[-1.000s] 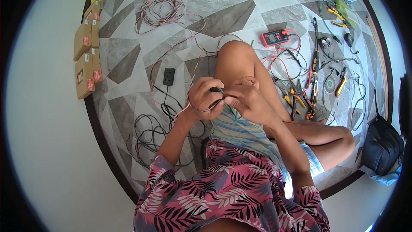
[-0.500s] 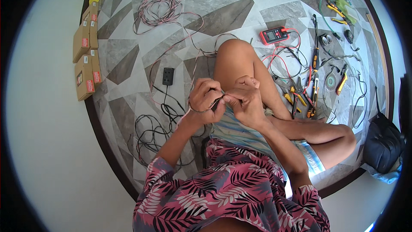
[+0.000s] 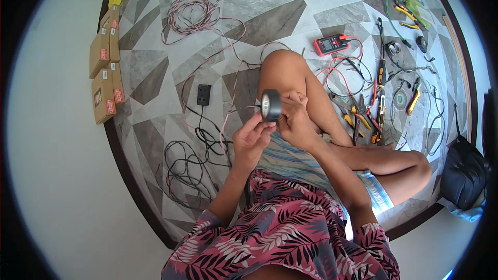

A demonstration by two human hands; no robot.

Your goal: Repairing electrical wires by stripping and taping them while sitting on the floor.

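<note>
Between my hands stands a short, round black piece (image 3: 271, 105) with a pale face, much like a roll of electrical tape. My left hand (image 3: 253, 137) holds it from below, fingertips and thumb at its lower edge. Just right of it, my right hand (image 3: 295, 122) is closed, its fingertips close behind the round piece; what they pinch is hidden. A thin red-and-black wire (image 3: 244, 107) runs in from the left to the round piece. It leads into a pinkish-white twisted cable (image 3: 224, 129) hanging beside my left hand.
A black socket block (image 3: 204, 95) and tangled black cord (image 3: 184, 163) lie left. Farther off is a coiled cable (image 3: 192, 13). On the right lie a red multimeter (image 3: 330, 44), pliers (image 3: 361, 109) and a black bag (image 3: 461, 171). Cardboard boxes (image 3: 106, 93) line the left wall.
The round black piece, mostly hidden in my left hand before, now stands upright in view. My left hand has opened out, turned and moved lower. My right hand has barely shifted.
</note>
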